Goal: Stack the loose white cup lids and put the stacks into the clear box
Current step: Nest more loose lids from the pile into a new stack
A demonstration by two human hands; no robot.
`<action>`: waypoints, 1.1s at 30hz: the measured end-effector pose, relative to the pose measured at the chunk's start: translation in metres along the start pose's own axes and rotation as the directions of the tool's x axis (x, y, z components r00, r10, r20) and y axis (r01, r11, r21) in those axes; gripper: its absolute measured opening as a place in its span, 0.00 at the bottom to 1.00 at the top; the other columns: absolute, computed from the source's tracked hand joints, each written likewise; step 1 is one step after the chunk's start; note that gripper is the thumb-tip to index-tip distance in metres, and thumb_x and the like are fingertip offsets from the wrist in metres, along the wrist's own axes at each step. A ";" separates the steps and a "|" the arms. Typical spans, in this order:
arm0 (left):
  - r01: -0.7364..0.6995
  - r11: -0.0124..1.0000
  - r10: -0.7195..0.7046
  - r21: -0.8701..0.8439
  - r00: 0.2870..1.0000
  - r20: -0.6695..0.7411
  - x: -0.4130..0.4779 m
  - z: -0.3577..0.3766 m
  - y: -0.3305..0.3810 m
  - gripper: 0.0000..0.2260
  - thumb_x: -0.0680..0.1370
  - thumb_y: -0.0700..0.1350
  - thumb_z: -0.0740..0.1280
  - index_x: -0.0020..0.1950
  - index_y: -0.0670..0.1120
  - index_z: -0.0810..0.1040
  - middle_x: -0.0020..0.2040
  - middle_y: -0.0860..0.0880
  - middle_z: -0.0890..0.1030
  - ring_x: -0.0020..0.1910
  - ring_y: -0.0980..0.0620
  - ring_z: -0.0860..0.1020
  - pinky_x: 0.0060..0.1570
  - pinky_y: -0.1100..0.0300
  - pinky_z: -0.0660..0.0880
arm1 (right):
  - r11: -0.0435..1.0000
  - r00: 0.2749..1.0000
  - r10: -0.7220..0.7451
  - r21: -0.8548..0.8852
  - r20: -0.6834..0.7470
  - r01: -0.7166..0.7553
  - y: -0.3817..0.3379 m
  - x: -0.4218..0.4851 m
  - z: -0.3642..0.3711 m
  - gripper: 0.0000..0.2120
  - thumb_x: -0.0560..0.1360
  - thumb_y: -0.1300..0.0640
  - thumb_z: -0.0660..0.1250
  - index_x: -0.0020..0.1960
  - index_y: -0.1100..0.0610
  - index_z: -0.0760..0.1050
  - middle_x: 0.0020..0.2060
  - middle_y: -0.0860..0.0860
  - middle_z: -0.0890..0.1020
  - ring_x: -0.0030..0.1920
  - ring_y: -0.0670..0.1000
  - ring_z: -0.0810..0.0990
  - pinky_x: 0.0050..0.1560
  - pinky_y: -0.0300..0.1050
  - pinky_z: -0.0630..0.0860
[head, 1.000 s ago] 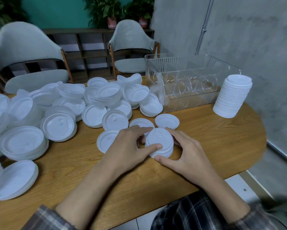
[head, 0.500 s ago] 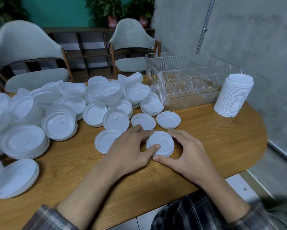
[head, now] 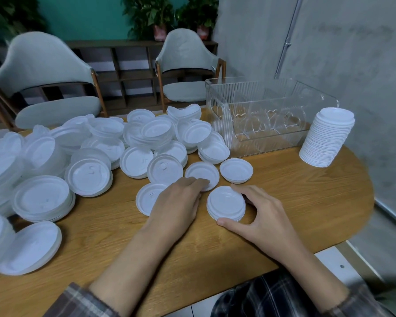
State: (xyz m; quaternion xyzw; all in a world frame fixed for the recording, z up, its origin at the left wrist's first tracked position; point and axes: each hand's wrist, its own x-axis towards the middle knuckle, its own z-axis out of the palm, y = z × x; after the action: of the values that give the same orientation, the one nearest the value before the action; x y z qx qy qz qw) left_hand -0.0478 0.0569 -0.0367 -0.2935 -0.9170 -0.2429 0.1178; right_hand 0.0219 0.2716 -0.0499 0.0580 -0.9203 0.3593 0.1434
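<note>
The loose white lids (head: 89, 177) fill the left half of the frame, heaped on the wooden tabletop (head: 318, 202). Some are nested in low piles, some lie single, and a few are overturned. Just left of centre the left hand (head: 177, 204) lies palm down over a single flat lid (head: 146, 197). Its fingers (head: 198, 181) are loosely together and nearly straight, with the tips resting on the near rim of another lid (head: 202, 171); they curl round nothing. Just right of that, at centre, a short stack of lids (head: 225, 202) sits on the tabletop. The right hand (head: 264, 216) grips it, thumb against the near rim and the other fingers bent round the far right side. In the upper right the clear box (head: 272, 143), ribbed and cut with heart shapes, stands on the tabletop, its left end just beside the edge of the heap. Near its right end stands a tall stack of lids (head: 327, 138), apart from both hands.
</note>
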 end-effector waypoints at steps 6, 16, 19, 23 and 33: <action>0.046 0.998 -0.048 -0.034 0.997 -0.066 -0.001 -0.002 0.001 0.14 0.82 0.46 0.70 0.67 0.49 0.80 0.55 0.53 0.81 0.54 0.51 0.81 0.46 0.51 0.80 | 1.000 1.000 -0.018 -0.026 0.003 0.018 0.002 0.000 0.002 0.37 0.69 0.36 0.79 0.72 0.48 0.75 0.65 0.37 0.77 0.68 0.40 0.73 0.68 0.32 0.67; 0.083 0.808 -0.262 -0.583 0.937 -0.231 -0.001 -0.010 0.020 0.15 0.80 0.39 0.71 0.65 0.54 0.80 0.47 0.58 0.84 0.48 0.56 0.82 0.48 0.66 0.77 | 0.999 1.000 -0.022 -0.032 0.022 0.022 0.001 0.001 0.001 0.36 0.69 0.39 0.79 0.72 0.49 0.74 0.63 0.37 0.77 0.67 0.40 0.73 0.66 0.30 0.66; 0.126 0.655 -0.347 -0.745 0.926 -0.148 0.002 -0.010 0.022 0.17 0.79 0.37 0.71 0.64 0.54 0.81 0.45 0.52 0.85 0.45 0.53 0.82 0.48 0.64 0.77 | 0.999 1.000 -0.021 -0.028 0.014 0.022 -0.001 0.001 0.000 0.35 0.69 0.40 0.80 0.72 0.47 0.74 0.63 0.36 0.78 0.65 0.40 0.73 0.66 0.34 0.69; 0.159 0.530 -0.395 -0.833 0.915 -0.077 0.002 -0.016 0.023 0.18 0.80 0.35 0.69 0.64 0.54 0.80 0.49 0.44 0.85 0.44 0.42 0.82 0.49 0.57 0.80 | 1.000 0.999 0.006 -0.021 0.033 -0.005 -0.004 0.000 -0.001 0.40 0.69 0.40 0.79 0.77 0.44 0.68 0.63 0.35 0.76 0.65 0.40 0.73 0.66 0.40 0.71; 0.214 0.787 -0.267 -0.579 0.964 -0.007 -0.004 -0.010 0.025 0.19 0.75 0.46 0.77 0.65 0.57 0.81 0.44 0.67 0.81 0.40 0.60 0.78 0.45 0.72 0.72 | 1.000 0.999 0.014 0.010 0.038 -0.015 -0.001 0.000 0.001 0.46 0.69 0.40 0.80 0.80 0.49 0.63 0.70 0.43 0.76 0.69 0.46 0.74 0.70 0.54 0.74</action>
State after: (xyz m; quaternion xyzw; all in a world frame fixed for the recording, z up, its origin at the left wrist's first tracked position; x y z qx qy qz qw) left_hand -0.0293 0.0676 -0.0204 -0.1849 -0.8251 -0.5328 0.0326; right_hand 0.0218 0.2699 -0.0502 0.0588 -0.9215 0.3637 0.1232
